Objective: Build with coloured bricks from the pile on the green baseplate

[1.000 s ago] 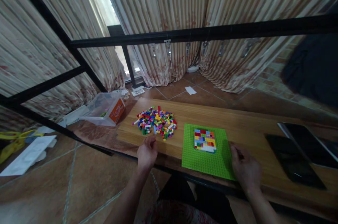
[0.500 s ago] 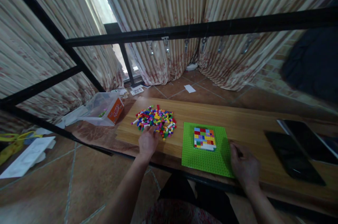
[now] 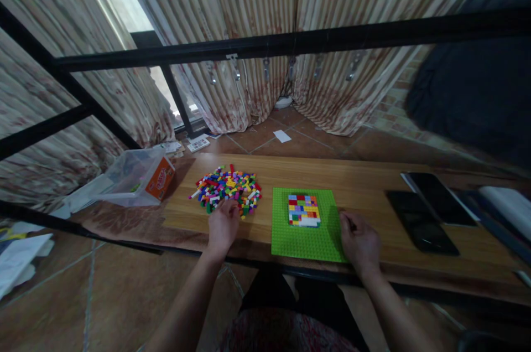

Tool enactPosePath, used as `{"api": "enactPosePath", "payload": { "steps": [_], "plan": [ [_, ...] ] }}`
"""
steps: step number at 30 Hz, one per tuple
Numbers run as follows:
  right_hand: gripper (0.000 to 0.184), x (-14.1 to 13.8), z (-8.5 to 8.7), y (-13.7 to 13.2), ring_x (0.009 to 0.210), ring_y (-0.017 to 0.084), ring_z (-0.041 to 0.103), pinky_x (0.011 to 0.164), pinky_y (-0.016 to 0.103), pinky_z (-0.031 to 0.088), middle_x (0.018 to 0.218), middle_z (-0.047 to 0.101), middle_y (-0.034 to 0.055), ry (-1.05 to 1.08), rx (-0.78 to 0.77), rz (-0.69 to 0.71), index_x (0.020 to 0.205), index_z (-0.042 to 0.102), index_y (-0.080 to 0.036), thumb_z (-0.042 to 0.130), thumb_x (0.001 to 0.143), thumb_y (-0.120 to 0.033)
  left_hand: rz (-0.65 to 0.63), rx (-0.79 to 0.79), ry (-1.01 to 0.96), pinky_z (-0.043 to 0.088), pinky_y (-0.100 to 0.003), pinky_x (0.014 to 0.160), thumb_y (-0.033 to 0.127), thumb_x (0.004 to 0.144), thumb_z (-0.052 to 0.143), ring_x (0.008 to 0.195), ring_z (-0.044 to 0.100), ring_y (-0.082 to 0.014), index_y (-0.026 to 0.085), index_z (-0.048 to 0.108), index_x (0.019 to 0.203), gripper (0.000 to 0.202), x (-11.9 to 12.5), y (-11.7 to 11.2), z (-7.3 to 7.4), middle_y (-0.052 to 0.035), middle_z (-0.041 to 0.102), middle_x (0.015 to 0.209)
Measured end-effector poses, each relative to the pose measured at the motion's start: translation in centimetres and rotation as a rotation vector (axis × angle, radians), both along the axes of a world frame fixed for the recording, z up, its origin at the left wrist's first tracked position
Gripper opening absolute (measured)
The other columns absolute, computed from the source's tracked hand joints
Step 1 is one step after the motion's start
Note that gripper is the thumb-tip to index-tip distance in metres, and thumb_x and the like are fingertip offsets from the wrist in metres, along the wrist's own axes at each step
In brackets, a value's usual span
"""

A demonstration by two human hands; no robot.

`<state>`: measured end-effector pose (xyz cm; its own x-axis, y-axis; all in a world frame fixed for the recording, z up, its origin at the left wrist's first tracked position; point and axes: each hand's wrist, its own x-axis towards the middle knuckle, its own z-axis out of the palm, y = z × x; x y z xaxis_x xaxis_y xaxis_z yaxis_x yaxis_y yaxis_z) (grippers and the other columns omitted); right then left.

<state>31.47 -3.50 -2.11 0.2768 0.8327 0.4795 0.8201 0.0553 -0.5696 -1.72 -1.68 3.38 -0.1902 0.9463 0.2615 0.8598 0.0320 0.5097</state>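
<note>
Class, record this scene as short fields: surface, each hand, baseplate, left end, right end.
Surface: wooden board
Left hand: at the near edge of the loose bricks; whether it grips one is hidden
Right hand: fingers curled, at the right edge of the green baseplate; contact unclear
Baseplate: carries a multicoloured brick panel
Left end: clear box with orange label, off the board
Right end: dark flat slabs

Bricks (image 3: 224, 183) crowd ahead of my left fingers (image 3: 229, 207); to their right, wood (image 3: 258, 230) lies open to the board (image 3: 305, 244).
</note>
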Motion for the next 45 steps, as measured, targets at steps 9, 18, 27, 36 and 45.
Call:
{"api": "enactPosePath", "payload": {
  "steps": [9, 18, 27, 36, 45],
  "plan": [
    [0.047, -0.3, 0.3, 0.1, 0.074, 0.022, 0.062, 0.068, 0.031, 0.045, 0.085, 0.069, 0.0122, 0.019, -0.022, -0.001, 0.086, 0.067, -0.014, 0.036, 0.091, -0.049, -0.401, -0.005, -0.445, 0.048, -0.024, 0.073, 0.012, 0.081, 0.054, 0.078, 0.062, -0.0124, 0.020, 0.064, 0.083, 0.013, 8.9, -1.4, -0.2, 0.0000, 0.065, 0.082],
    [0.041, -0.3, 0.3, 0.1, 0.080, 0.022, 0.063, 0.073, 0.032, 0.046, 0.089, 0.069, 0.0122, 0.022, -0.006, 0.009, 0.088, 0.067, -0.015, 0.038, 0.091, -0.044, -0.411, 0.021, -0.355, 0.046, -0.028, 0.085, 0.011, 0.079, 0.059, 0.093, 0.059, -0.0143, 0.022, 0.068, 0.079, 0.014, 12.2, -0.2, 0.1, -0.0009, 0.063, 0.094],
    [0.041, -0.3, 0.3, 0.1, 0.076, 0.022, 0.062, 0.071, 0.032, 0.045, 0.086, 0.069, 0.0119, 0.031, -0.011, 0.003, 0.087, 0.067, -0.015, 0.039, 0.091, -0.045, -0.370, 0.017, -0.395, 0.046, -0.030, 0.085, 0.007, 0.074, 0.061, 0.091, 0.058, -0.0146, 0.022, 0.068, 0.076, 0.017, 12.8, 0.4, -0.9, -0.0005, 0.062, 0.092],
    [0.041, -0.3, 0.4, 0.0, 0.076, 0.022, 0.062, 0.071, 0.032, 0.045, 0.088, 0.069, 0.0121, 0.024, -0.014, 0.001, 0.088, 0.067, -0.015, 0.038, 0.091, -0.044, -0.385, -0.003, -0.448, 0.047, -0.026, 0.079, 0.004, 0.073, 0.057, 0.083, 0.058, -0.0125, 0.020, 0.063, 0.074, 0.018, 13.0, 0.6, -1.1, 0.0004, 0.059, 0.086],
    [0.042, -0.4, 0.6, 0.1, 0.079, 0.023, 0.063, 0.072, 0.032, 0.045, 0.087, 0.069, 0.0120, 0.035, -0.041, 0.000, 0.087, 0.067, -0.015, 0.038, 0.090, -0.045, -0.484, 0.035, -0.333, 0.047, -0.028, 0.085, 0.016, 0.083, 0.053, 0.091, 0.058, -0.0146, 0.022, 0.064, 0.080, 0.013, 12.5, -0.1, -0.5, -0.0021, 0.060, 0.091]
  ]
}}
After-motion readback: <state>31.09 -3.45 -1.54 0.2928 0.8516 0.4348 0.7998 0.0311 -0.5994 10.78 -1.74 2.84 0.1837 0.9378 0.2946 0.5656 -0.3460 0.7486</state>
